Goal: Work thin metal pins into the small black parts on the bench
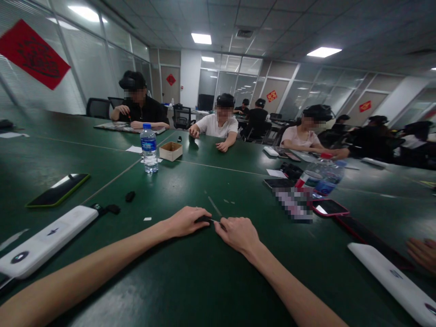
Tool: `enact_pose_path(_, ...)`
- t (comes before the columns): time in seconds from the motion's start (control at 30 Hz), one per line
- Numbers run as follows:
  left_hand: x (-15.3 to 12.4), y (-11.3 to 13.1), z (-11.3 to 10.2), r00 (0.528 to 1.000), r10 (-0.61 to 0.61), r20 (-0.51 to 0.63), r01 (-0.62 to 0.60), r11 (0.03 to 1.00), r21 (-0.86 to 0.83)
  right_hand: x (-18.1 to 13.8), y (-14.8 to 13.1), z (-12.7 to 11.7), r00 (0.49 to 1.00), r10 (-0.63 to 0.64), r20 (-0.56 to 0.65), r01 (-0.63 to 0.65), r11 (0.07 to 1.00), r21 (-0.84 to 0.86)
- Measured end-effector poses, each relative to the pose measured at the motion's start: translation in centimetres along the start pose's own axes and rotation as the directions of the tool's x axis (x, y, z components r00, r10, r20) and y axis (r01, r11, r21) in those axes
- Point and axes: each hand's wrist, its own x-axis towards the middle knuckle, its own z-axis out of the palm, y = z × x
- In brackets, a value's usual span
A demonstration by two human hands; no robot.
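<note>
My left hand rests low over the green table, its fingers closed on a small dark-handled object. A thin, pale shaft or tip seems to reach from it toward my right hand. The right fingers are curled and pinched around something dark, mostly hidden by them. Only a narrow gap parts the two hands, and what they hold is too small to name. Just beyond them lies a thin pale strip on the tabletop. A scrap of white paper is left of my left wrist.
A water bottle stands beside a small open box. Left are a phone and a white elongated device. At right lie a red-edged phone, bottles and another white device. Several people sit around.
</note>
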Motion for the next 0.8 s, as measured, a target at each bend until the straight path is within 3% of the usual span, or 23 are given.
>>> enact_pose_path(0.27,0.1,0.2,-0.3,1.000,-0.004,0.018,0.005,0.998,-0.061,-0.1,0.0,-0.2,0.999,-0.035,0.030,0.034,0.999,0.034)
enact_pose_path(0.47,0.2,0.2,-0.1,1.000,0.003,0.022,-0.001,0.998,-0.061,0.0,0.1,0.1,1.000,-0.022,-0.012,0.022,1.000,-0.005)
enact_pose_path(0.8,0.6,0.5,-0.1,0.994,0.033,0.101,-0.028,0.998,-0.052,0.4,-1.9,0.8,0.972,-0.202,-0.118,0.212,0.975,0.072)
